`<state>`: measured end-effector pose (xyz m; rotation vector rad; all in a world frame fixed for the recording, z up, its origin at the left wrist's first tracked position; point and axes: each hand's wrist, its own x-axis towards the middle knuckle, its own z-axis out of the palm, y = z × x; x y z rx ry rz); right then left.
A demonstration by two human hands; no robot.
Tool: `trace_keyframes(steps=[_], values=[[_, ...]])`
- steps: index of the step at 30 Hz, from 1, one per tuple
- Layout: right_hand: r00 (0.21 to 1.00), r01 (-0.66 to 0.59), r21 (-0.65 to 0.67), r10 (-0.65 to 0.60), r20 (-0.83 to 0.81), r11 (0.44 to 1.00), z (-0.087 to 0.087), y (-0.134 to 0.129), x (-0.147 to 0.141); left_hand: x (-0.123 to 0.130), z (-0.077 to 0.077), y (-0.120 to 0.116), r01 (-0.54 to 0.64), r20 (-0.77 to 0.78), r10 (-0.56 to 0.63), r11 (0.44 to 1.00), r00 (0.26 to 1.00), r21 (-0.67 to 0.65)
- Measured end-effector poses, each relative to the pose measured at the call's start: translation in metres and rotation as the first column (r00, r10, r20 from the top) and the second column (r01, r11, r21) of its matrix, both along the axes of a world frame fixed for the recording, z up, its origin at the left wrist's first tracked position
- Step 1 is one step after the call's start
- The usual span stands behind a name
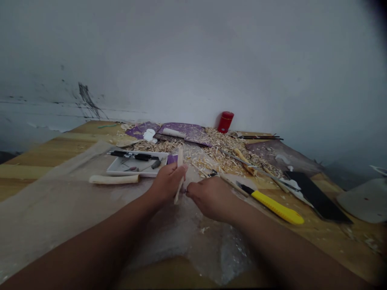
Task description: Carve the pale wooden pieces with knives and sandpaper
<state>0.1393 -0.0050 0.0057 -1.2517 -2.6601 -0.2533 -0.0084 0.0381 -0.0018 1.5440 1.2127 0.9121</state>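
Nearest me lies the plastic sheet (163,237). Above it, my right hand (211,197) sits just right of the wooden stick (180,156), close to its near end, fingers curled; I can't tell whether they pinch anything. My left hand (169,179) is clamped on the stick from the left, its long axis running near to far between my hands. Beyond are the white tray (145,175), then wood shavings (222,145) and the red can (225,122).
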Motion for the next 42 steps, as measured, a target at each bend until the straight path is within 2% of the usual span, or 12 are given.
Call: trace_keyframes(steps=[4,10,13,17,20,25,29,32,35,38,42], values=[[0.995,-0.092,0.014,0.093,-0.022,0.996,-0.003,-0.005,-0.004,0.001,0.001,-0.001,-0.01,0.059,0.015,0.996,0.998,-0.085],[0.995,0.03,0.087,-0.021,-0.098,0.996,-0.001,0.0,-0.002,0.003,0.005,-0.002,0.046,0.002,-0.046,0.998,0.999,-0.036],[0.997,0.045,0.074,-0.041,-0.059,0.996,0.0,0.002,0.0,0.002,0.003,-0.001,0.053,0.03,-0.053,0.998,0.998,-0.02],[0.999,-0.045,0.023,0.045,-0.007,0.999,0.0,-0.002,-0.003,-0.001,0.0,0.001,-0.004,0.093,0.009,0.999,0.996,-0.049],[0.994,-0.097,0.014,0.097,-0.059,0.995,0.001,-0.007,-0.005,-0.001,0.0,0.001,-0.013,0.04,0.015,0.999,0.999,-0.044],[0.992,-0.013,0.057,0.02,-0.121,0.998,0.001,-0.003,-0.002,0.002,0.001,0.0,0.041,-0.018,-0.041,0.999,0.999,-0.012],[0.998,0.024,0.035,-0.022,-0.057,0.999,0.0,0.003,-0.001,0.002,0.002,-0.001,0.029,-0.003,-0.029,0.999,1.0,0.017],[0.999,-0.04,-0.034,0.039,-0.027,0.999,0.0,0.0,-0.002,0.0,0.003,-0.002,-0.017,0.088,0.02,0.999,0.996,-0.034],[0.987,-0.115,-0.079,0.105,-0.119,0.99,0.0,-0.003,-0.004,0.0,0.004,-0.002,-0.016,0.141,0.029,0.995,0.99,-0.094],[0.982,-0.069,-0.031,0.063,-0.181,0.997,0.0,-0.003,-0.003,0.001,0.004,-0.001,0.018,0.069,-0.014,0.997,0.998,-0.07],[0.991,0.025,0.027,-0.022,-0.131,0.999,-0.001,0.002,-0.001,0.001,0.005,-0.001,0.038,-0.033,-0.037,0.999,0.999,0.031]])
